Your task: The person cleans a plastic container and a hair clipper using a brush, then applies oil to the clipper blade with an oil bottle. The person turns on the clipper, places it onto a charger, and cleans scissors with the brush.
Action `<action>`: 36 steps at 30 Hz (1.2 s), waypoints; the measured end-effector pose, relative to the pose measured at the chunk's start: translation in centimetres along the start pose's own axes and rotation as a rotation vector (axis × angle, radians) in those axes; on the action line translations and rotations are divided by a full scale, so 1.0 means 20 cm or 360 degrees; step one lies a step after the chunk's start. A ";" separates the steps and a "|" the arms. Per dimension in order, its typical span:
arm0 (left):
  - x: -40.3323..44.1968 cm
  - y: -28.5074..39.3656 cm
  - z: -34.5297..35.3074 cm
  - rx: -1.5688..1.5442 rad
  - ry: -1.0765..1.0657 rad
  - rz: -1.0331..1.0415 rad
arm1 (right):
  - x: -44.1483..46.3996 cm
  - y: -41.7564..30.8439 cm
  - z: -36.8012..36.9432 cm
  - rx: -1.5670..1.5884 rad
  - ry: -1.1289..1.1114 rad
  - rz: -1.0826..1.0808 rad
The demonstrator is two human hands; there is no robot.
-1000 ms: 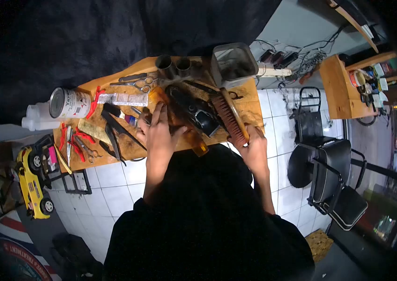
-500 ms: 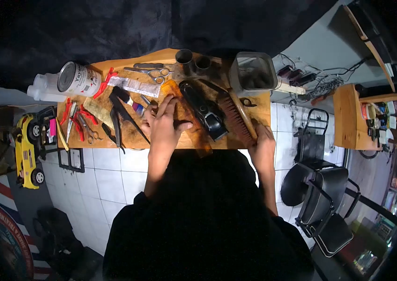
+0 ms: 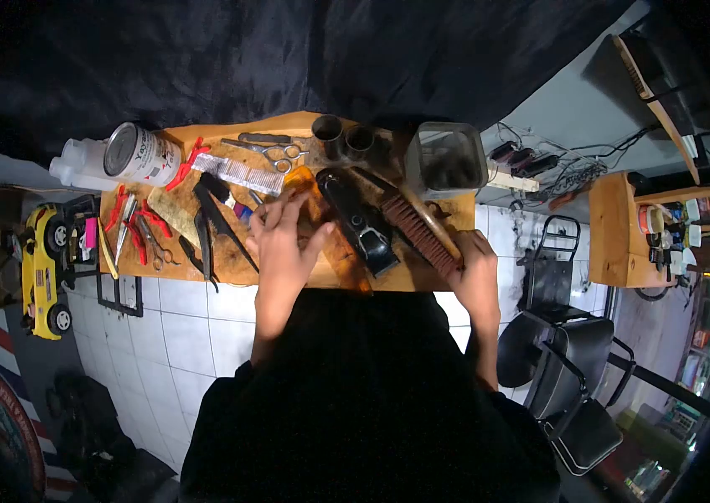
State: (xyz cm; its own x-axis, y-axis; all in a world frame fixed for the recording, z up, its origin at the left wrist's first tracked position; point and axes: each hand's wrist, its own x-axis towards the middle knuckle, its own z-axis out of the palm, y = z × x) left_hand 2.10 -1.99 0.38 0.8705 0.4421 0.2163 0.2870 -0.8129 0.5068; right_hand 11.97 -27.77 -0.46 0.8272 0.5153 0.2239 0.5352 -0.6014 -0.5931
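Observation:
My left hand [image 3: 285, 246] lies over the wooden table's front half, fingers spread, beside an amber comb [image 3: 340, 251]. At the table's front right corner, my right hand [image 3: 476, 267] is closed round the lower end of a wooden brush [image 3: 422, 230] with brown bristles. Between the hands rests a black hair clipper [image 3: 359, 222]. Left of my left hand are a dark-bristled brush [image 3: 222, 193], black combs or razors [image 3: 222, 224] and a silver comb [image 3: 240, 174]. Scissors [image 3: 275, 153] lie farther back.
A can [image 3: 144, 155], red-handled tools [image 3: 139, 230] and more scissors [image 3: 156, 245] are at the left. Two dark cups [image 3: 328, 130] and a grey container [image 3: 447, 159] stand at the back. A black chair [image 3: 577, 360] is on the tiled floor at right; a yellow toy car [image 3: 39, 272] is at far left.
The view has shifted and turned, so the table sits differently in it. My left hand stays spread near the amber comb, and my right hand remains at the brush's end.

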 end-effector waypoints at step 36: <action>0.21 0.31 0.19 -0.0813 -0.0217 0.0495 | 0.36 -0.16 0.05 -0.0180 0.0736 0.0338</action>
State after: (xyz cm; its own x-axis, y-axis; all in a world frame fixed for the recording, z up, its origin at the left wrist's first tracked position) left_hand 9.09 -6.55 1.34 0.9356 0.1335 0.3268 -0.1873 -0.5968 0.7802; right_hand 16.04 -21.48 2.37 0.8949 0.0663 0.4413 0.3413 -0.7390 -0.5809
